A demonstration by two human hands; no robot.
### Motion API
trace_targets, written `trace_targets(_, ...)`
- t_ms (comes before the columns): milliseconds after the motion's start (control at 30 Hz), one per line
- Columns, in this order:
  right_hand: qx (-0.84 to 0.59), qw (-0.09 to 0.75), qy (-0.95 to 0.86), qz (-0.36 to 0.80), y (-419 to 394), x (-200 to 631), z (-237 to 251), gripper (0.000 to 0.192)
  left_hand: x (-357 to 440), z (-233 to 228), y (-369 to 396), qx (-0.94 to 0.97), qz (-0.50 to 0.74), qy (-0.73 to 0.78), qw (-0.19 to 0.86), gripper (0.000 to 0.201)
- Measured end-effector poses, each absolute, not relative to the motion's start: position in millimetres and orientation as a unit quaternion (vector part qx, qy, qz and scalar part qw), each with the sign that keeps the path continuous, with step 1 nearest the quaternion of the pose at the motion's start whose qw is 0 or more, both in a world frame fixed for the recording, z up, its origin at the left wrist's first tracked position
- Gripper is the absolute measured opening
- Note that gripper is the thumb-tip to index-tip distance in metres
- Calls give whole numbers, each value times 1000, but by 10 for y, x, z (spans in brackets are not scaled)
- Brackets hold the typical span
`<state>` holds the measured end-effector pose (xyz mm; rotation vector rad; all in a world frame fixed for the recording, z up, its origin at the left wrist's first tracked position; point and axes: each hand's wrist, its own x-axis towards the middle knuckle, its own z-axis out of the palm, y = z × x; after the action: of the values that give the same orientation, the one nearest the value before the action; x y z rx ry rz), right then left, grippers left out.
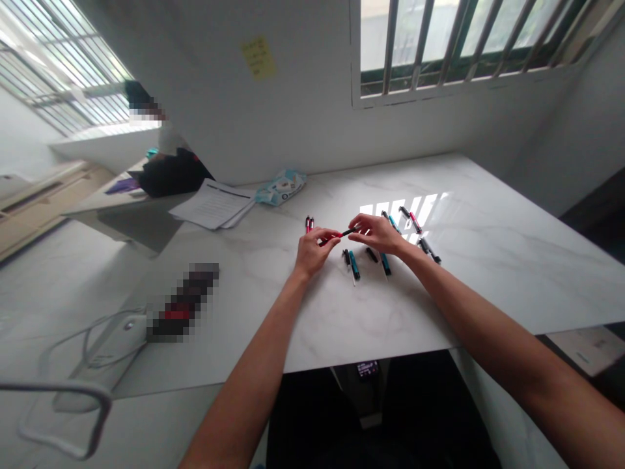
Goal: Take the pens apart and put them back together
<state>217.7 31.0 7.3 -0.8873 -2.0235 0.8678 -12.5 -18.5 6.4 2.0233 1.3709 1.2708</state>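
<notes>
Pen (pixel 348 232) seemingly between both inward-turned hands (pixel 311 253) (pixel 379 233)

A slim red-and-black pen (pixel 348 232) spans the left hand (pixel 312 253) and right hand (pixel 377 233) above a table (pixel 322 326), red section at the left fingertips, black section rising slightly rightward; whether the sections are fully joined is too small to tell.

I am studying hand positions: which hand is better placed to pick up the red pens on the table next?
Probably the left hand: the red pens lie just beyond it, while the right hand is farther away. Both hands hold a red-and-black pen, so the left should release first.
</notes>
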Motion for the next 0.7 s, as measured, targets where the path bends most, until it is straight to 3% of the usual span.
trace_targets(400, -360, 366, -791, 333, 308, 2181, 101, 44, -114, 78, -196, 710, 459, 482, 228, 18)
trace_targets(700, -350, 403, -778, 332, 321, 2177, 80, 37, -142, 90, -182, 689, 471, 492, 248, 21)
